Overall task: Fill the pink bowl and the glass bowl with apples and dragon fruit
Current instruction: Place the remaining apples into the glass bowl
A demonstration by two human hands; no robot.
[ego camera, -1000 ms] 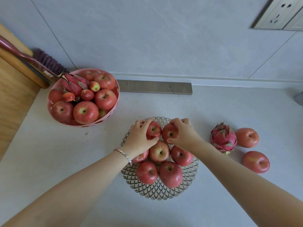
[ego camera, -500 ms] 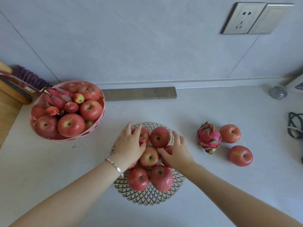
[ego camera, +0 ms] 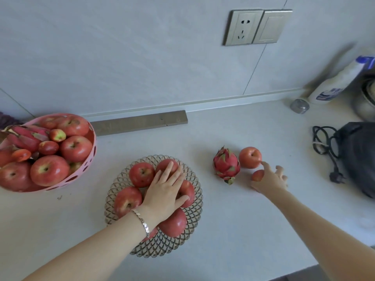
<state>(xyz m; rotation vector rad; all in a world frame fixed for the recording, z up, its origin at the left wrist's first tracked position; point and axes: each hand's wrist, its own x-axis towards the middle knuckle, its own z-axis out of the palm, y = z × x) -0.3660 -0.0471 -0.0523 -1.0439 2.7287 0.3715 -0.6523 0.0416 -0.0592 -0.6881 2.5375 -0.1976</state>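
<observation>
Pink bowl [ego camera: 89, 157] on the far left is heaped with apples and dragon fruit. Left hand [ego camera: 164, 191] lies flat, fingers straight, on the apples in the glass bowl [ego camera: 162, 244]. A loose dragon fruit [ego camera: 226, 165] sits just right of it, then right hand [ego camera: 271, 180] splayed over a near apple [ego camera: 257, 175], can't tell if it's gripping.
</observation>
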